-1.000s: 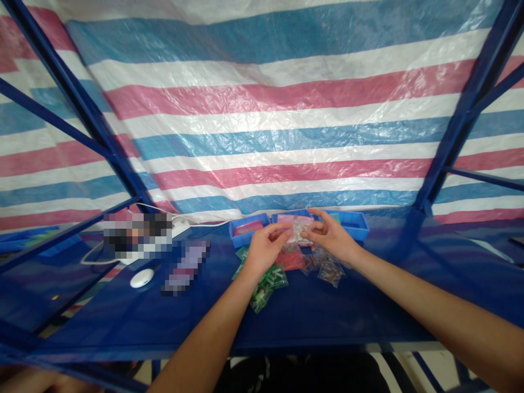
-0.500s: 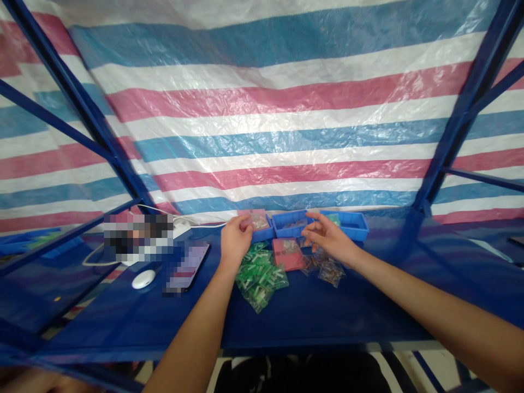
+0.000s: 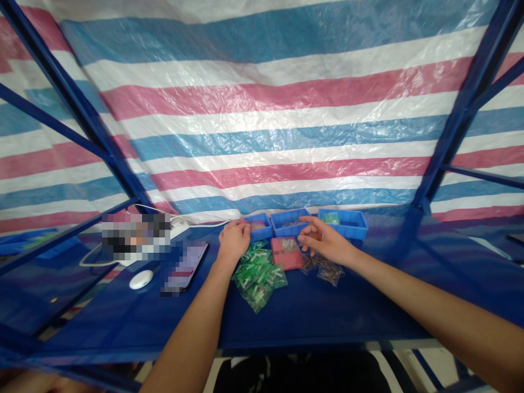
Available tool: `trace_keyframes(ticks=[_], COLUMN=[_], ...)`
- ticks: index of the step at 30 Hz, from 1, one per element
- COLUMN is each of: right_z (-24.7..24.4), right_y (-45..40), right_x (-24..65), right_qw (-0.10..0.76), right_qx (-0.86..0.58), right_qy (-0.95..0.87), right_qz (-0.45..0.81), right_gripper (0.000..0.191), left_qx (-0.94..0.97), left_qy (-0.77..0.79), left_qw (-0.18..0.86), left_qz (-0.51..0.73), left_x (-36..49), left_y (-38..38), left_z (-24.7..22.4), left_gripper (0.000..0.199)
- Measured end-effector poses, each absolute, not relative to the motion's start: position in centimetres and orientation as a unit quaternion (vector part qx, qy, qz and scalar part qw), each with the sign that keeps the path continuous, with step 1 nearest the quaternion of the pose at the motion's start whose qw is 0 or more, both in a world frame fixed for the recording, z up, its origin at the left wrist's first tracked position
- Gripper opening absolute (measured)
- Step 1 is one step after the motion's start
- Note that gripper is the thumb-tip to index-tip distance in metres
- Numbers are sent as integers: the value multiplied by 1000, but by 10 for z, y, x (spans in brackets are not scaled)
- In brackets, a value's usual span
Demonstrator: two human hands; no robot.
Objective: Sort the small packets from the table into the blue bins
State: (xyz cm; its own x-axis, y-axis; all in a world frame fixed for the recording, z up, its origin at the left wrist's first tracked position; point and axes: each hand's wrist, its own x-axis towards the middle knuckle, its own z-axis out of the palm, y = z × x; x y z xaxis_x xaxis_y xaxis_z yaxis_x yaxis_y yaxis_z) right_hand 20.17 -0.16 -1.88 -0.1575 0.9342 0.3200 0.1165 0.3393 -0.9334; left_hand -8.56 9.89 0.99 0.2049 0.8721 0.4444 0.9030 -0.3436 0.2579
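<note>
Left hand (image 3: 234,239) curls at the left bin (image 3: 262,234), hold undetermined; right hand (image 3: 324,241), half-open, seemingly empty, is near brown packets (image 3: 329,272) apparently grouped within reach.

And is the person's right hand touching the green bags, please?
Apart: the head view shows the red packet between the right hand and green bags.

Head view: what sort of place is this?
Probably a makeshift small-parts workstation: blue bins line the back of a table, green packets lie piled in front, and a striped sheet hangs behind.
</note>
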Motion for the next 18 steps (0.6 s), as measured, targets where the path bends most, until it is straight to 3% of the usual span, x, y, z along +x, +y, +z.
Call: trace_keyframes(ticks=[6, 10, 18], right_z=[-9, 1, 15], right_y=[-12, -24, -43], right_x=[204, 199, 180], right_qw=[453, 403, 301], right_qx=[-425, -387, -237], right_qy=[-751, -817, -913], right_qz=[225, 142, 142], right_gripper=[48, 33, 7], left_qx=[-754, -783, -794], left_qy=[-555, -534, -533], left_qw=[136, 112, 79], left_qz=[-324, -298, -281], left_x=[-79, -75, -72], left_y=[77, 69, 70], left_z=[17, 21, 18], left_gripper=[34, 35, 41])
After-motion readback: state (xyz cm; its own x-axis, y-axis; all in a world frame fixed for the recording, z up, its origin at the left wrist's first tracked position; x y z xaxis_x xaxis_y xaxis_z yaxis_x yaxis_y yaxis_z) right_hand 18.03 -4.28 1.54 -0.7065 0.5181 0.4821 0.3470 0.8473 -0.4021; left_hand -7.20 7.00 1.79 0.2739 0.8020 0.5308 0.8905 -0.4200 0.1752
